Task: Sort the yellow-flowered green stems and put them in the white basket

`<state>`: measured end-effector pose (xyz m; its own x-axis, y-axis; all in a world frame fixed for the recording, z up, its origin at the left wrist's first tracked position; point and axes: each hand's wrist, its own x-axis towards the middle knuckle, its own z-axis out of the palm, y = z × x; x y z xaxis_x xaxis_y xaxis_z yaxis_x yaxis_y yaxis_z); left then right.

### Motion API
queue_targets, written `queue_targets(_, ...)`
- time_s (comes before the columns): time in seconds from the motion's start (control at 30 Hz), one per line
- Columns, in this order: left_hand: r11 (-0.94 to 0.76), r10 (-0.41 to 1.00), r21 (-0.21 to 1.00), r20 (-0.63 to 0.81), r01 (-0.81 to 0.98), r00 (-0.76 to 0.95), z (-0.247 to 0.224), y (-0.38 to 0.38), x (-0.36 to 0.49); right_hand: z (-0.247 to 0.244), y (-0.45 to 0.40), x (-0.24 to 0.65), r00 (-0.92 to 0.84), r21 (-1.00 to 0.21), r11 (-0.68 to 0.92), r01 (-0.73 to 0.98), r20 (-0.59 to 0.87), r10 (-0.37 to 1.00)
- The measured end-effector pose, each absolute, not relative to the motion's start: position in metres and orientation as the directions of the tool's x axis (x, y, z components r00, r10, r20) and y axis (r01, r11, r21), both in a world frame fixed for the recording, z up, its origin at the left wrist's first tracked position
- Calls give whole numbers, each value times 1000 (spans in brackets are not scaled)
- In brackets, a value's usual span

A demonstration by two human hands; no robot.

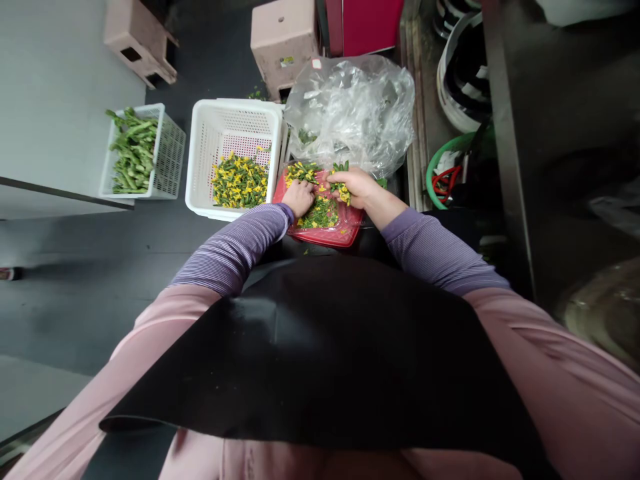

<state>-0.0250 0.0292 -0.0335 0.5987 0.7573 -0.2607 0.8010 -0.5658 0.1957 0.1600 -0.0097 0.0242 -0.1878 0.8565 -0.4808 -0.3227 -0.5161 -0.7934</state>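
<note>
In front of me lies a red tray [327, 236] with a clear plastic container [345, 217] on it. Small green pieces with yellow flowers [320, 211] fill part of the container, and more of them are heaped at the far side. My left hand [300, 198] rests on these with its fingers curled; what its fingertips grip is hidden. My right hand [359, 187] is closed round a bunch of the yellow-flowered green pieces [343, 189], which pokes out above and below the fingers. To the left, a white basket [196, 160] contains a pile of the same yellow-flowered pieces.
Further left, a smaller white basket [170, 150] holds thick green stalks [133, 150]. A large clear plastic bag [355, 107] spreads behind the tray. Pale stools [283, 43] stand at the back. On the right are a green basin [434, 170] and a dark table edge [505, 113].
</note>
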Motion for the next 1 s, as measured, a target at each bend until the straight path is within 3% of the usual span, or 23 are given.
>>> queue_targets(0.1,-508,772,179,-340,842,538,-28,35,-25,24,-9,158,-171,-791,-521,-321,-492,854)
queue_targets(0.17,-410,808,236,-355,881,471,-20,37,-26,23,-8,157,-148,-799,-513,-313,-493,857)
queue_targets(0.23,-258,859,390,-326,884,395,-11,35,-26,20,-8,157,-117,-821,-487,-297,-475,872)
queue_targets(0.33,12,893,686,-334,727,301,2,24,-25,15,-9,157,-83,-860,-444,-251,-438,895)
queue_targets(0.43,199,877,831,-387,519,285,9,7,-22,10,-12,156,-77,-880,-432,-196,-426,902)
queue_targets(0.57,172,906,902,-303,395,297,7,-13,-16,2,-13,154,-110,-891,-425,-162,-412,905)
queue_targets(0.77,51,956,905,-166,422,241,6,-23,-10,-6,-12,152,-218,-910,-375,-177,-336,916)
queue_targets(0.9,61,944,912,-184,406,273,17,-23,-8,-4,-12,154,-226,-937,-318,-145,-281,933)
queue_targets(1.0,80,944,890,-212,448,252,26,-18,-11,-1,-11,156,-232,-974,-225,-26,-213,949)
